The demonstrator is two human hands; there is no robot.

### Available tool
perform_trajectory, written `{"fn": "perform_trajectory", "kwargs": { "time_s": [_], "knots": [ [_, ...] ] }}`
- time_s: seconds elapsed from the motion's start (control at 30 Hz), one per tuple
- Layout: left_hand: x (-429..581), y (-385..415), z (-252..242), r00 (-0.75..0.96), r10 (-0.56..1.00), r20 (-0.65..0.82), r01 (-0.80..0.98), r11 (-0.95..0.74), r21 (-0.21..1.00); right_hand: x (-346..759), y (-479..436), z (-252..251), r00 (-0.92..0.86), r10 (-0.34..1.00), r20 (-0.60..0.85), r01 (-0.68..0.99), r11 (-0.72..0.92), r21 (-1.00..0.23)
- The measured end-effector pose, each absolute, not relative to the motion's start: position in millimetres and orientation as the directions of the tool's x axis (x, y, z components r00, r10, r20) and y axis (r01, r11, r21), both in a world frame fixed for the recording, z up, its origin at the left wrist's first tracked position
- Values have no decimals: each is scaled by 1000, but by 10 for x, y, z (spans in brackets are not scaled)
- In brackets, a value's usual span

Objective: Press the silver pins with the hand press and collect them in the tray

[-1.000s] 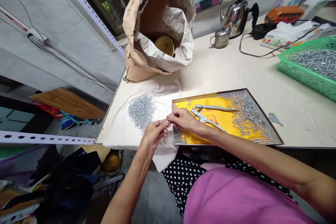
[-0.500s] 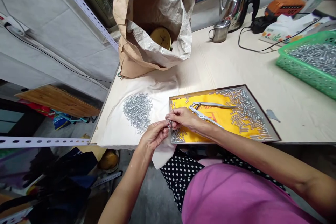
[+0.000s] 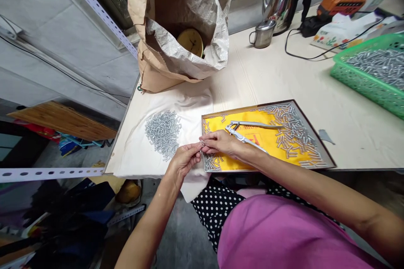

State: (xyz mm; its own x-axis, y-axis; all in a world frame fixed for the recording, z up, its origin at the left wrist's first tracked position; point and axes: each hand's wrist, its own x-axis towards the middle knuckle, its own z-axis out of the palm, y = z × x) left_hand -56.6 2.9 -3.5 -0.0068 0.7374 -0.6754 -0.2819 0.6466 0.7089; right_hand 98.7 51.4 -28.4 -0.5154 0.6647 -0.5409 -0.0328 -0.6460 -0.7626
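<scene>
My left hand [image 3: 187, 156] and my right hand [image 3: 217, 142] meet fingertip to fingertip over the left edge of a shallow tray [image 3: 328, 160]. Both are closed in a pinch on a tiny shiny metal piece [image 3: 202, 144], mostly hidden by the fingers. Inside the tray, silver pliers [image 3: 244, 138] with a spring lie on a yellow sheet [image 3: 217, 123], just beyond my right hand. Many small metal pins [image 3: 295, 128] cover the tray's right side, with more in its near left corner. Left of my hands, a heap of small metal pieces [image 3: 162, 130] rests on white cloth [image 3: 132, 155].
A large paper sack [image 3: 158, 69] holding a round yellowish object stands at the back left. Behind the tray are a metal cup [image 3: 263, 35] and a kettle [image 3: 282, 6]. A green basket [image 3: 362, 80] full of metal pieces sits at the right, near a black cable [image 3: 299, 55].
The view has shifted slightly, so most things appear a little farther left and up. My hands keep pinching together at the same tray edge, with only slight finger movement.
</scene>
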Motion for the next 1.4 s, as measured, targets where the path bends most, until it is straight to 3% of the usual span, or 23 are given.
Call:
{"fn": "perform_trajectory", "kwargs": {
  "time_s": [0.17, 0.3, 0.7, 1.4],
  "knots": [
    [-550, 17, -20, -12, 726, -688, -326, 648, 689, 997, 497, -334, -502, 772, -390, 51, -424, -904],
    [-566, 1, -25, 22, 719, -695, -324, 662, 675, 1027, 488, -332, -556, 766, -324, 92, -330, -939],
    [-589, -24, -79, 88, 733, -675, -320, 662, 678, 1094, 514, -405, -651, 676, -346, 25, -437, -899],
    [-523, -35, 12, 76, 741, -667, -234, 663, 711, 1256, 482, -280, -659, 677, -327, 64, -383, -922]
  ]
}}
